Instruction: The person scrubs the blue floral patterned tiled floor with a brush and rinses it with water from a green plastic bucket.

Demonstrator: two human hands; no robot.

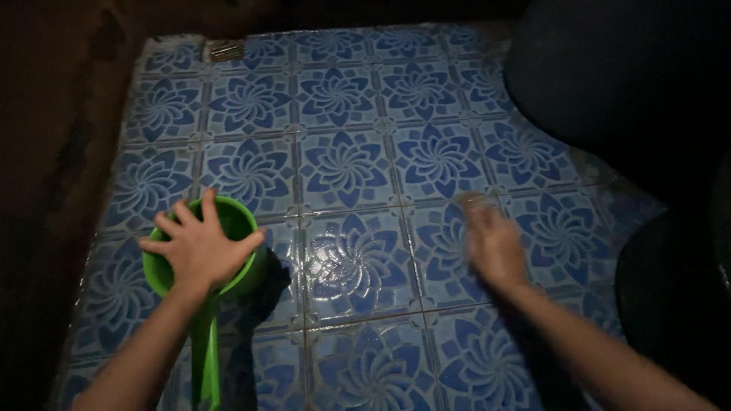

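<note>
Fingers (177,217) spread over green dipper (236,221)

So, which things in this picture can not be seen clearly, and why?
- Inside of the green dipper: head view, the left hand lies over its mouth.
- Right hand: blurred, so its fingers and anything under it are unclear.
- Dark round things on the right: too dark, cut by the frame edge.
- Wall on the left: too dark for detail.
- Drain grate at the far edge: too small.

Single head view, looking steeply down, close over wet blue flower-patterned floor tiles (346,164), forearms entering from below
</note>
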